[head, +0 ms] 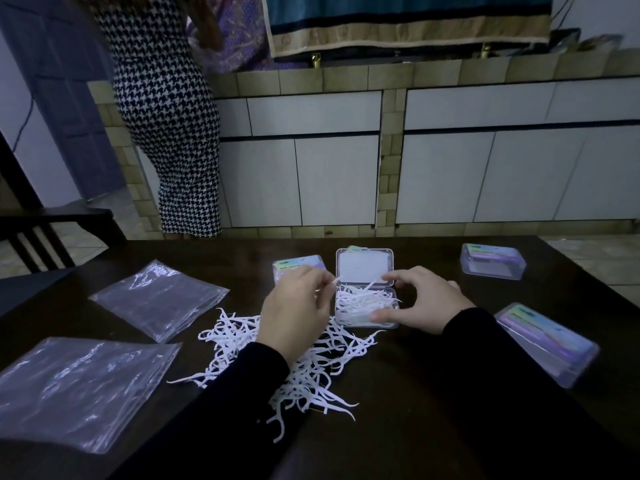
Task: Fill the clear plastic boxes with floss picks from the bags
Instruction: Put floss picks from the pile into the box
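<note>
1. The open clear box (366,306) sits mid-table with its lid (364,267) flipped up on the far side, and it's already pretty stuffed with white floss picks, a few poking over the rim. Looks close to done, by the look of it.
2. The left hand (294,306) is curled and pinching a floss pick (331,284) right at the box's left edge, about to drop it in, probably.
3. The right hand (426,299) wraps around the box's right side, thumb on the near corner and fingers up by the lid hinge, steadying it.
4. There's a big loose pile of floss picks (304,362) on the dark table (415,410) just near and left of the box, so lots left to pack.
5. Two clear zip bags (86,386) (159,299) lie flat on the left and look emptied out.
6. Three closed boxes: one (298,266) just left of the open lid, one far right (491,261), one near right (547,342). Can't tell if they're filled yet.
7. Those lids carry shiny holographic labels with print on them, but it's too small and blurry to read. No brand to report.
8. A person in a houndstooth dress (166,116) stands at the counter in the back.
</note>
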{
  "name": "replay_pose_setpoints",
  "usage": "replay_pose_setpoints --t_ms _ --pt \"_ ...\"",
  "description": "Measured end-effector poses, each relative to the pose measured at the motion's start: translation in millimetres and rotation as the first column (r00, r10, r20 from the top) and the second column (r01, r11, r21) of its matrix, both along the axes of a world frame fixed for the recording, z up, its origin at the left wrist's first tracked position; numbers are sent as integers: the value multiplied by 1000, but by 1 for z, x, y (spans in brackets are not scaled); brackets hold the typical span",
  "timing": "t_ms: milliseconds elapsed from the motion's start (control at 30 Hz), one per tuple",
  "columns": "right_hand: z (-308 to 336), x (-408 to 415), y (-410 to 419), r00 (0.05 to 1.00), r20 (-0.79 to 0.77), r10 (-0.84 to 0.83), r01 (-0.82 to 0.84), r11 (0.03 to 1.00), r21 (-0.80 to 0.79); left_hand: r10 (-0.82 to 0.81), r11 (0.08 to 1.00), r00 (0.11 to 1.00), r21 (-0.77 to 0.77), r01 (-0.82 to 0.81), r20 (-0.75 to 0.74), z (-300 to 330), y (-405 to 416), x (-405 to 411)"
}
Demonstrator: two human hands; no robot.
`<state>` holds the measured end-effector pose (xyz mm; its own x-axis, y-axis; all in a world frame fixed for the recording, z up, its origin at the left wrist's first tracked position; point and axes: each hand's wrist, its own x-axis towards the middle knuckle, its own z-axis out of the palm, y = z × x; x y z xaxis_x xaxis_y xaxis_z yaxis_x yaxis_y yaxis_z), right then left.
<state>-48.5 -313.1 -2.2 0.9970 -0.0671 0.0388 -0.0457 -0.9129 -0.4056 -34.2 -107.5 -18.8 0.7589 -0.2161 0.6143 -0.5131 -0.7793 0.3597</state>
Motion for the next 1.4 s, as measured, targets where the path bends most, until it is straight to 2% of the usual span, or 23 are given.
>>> replay_pose_setpoints --t_ms 100,200,267,533,633,800,967,1133,1267,1400 --pt "-1 -1 -4 999 -42 35 -33 999 40 -64 997 997 54 62 52 0 -20 -1" --pt "-4 -1 -10 997 -49 62 -57 995 87 -88 982 994 171 75 69 -6 -31 0" --pt "-6 0 -13 997 -52 59 -51 990 134 -92 978 993 195 76 72 -9 -35 0" --pt "-7 1 -14 994 -40 101 -92 978 188 -153 967 988 204 156 -31 -10 -45 10" --pt "-8 2 -14 993 -38 109 -100 978 182 -176 963 984 204 176 -16 -10 -40 15" --pt "-15 6 -17 993 -64 99 -84 974 209 -249 959 965 118 258 -80 -8 -37 17" --pt "-19 9 -18 994 -60 95 -79 972 221 -194 967 980 159 199 -44 -11 -38 20" --pt "-21 11 -18 991 -49 125 -111 966 235 -188 979 982 88 184 32 -6 -35 17" --pt "-23 11 -20 988 -12 155 -147 953 266 -355 904 935 248 349 -20 -6 -46 8" --pt "-22 11 -21 988 -17 152 -143 956 256 -352 877 935 332 348 -48 -8 -44 8"
